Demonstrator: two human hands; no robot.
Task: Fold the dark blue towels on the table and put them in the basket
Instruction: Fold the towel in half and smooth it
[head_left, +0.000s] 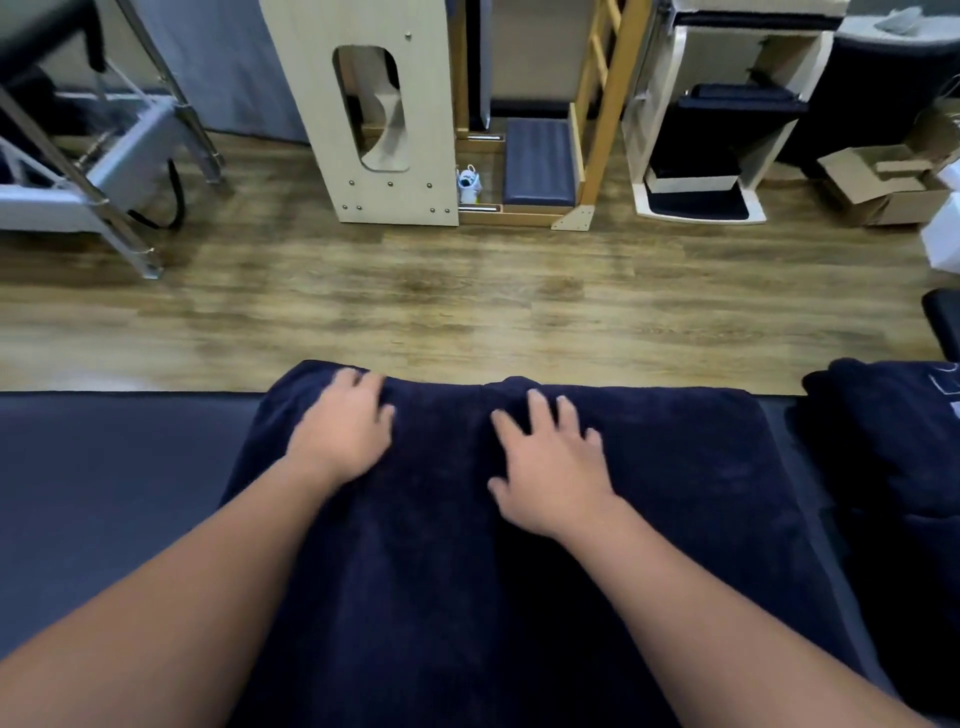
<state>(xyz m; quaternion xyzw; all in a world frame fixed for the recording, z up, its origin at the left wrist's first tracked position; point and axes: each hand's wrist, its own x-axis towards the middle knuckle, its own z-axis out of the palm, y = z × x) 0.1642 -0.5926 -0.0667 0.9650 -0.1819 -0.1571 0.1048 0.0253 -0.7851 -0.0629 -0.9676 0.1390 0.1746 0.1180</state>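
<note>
- A dark blue towel (519, 545) lies spread flat on the table (104, 493), running from the near edge at 6 o'clock up to the far edge at 12 o'clock, where its top border bunches slightly
- The left hand (345, 426) rests palm down on the towel at about 11 o'clock, fingers relaxed and reaching the far border, gripping nothing
- The right hand (550, 467) lies flat on the towel just right of centre, fingers spread and straight, holding nothing
- A second dark blue towel (893, 467) sits heaped at 3 o'clock, beside the spread one, with pale markings on its upper part
- Beyond the table at 12 o'clock is a wooden floor (441, 296), with a pale wooden cabinet (363, 104) standing on it
- At 2 o'clock an open cardboard box (883, 187) sits on the floor
- At 10 o'clock stands a metal-framed piece of equipment (104, 171)
</note>
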